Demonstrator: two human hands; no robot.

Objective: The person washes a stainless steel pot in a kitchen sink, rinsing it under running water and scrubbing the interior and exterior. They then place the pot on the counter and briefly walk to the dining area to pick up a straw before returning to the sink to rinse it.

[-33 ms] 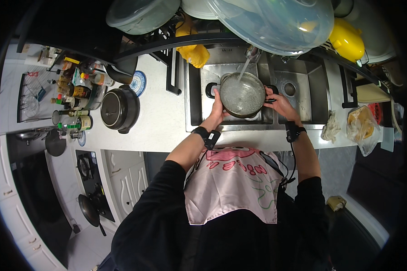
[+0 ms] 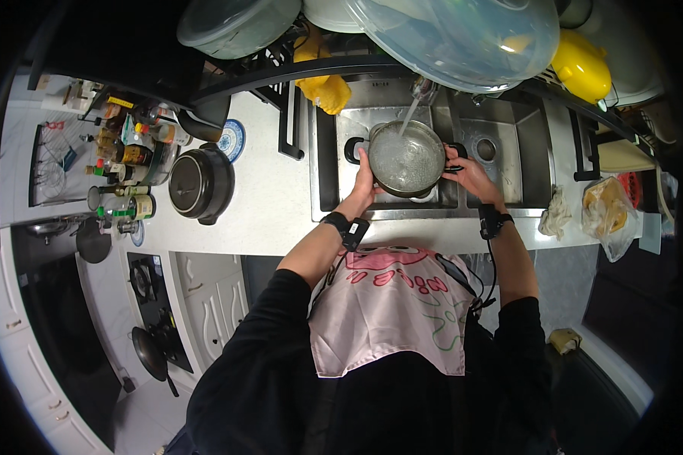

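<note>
A round pot (image 2: pixel 407 159) with two black side handles is held over the left basin of the steel sink (image 2: pixel 349 203). Water from the tap (image 2: pixel 425 92) pours in a stream into it, and the clear water inside bubbles and ripples. Against the pot's near left wall my left hand (image 2: pixel 363 183) is closed, thumb up along the side and fingers partly hidden underneath. My right hand (image 2: pixel 472 179) grips the black handle on the right, thumb near the rim. Each wrist wears a black strapped device.
Left on the counter (image 2: pixel 269 205) sits a dark lidded pot (image 2: pixel 199 183), beside a blue-patterned plate (image 2: pixel 232 141) and several bottles (image 2: pixel 133 152). A black rack with a large translucent cover (image 2: pixel 463 42) overhangs the sink. Right of the sink are a crumpled cloth (image 2: pixel 556 214) and a plastic bag (image 2: pixel 609 216).
</note>
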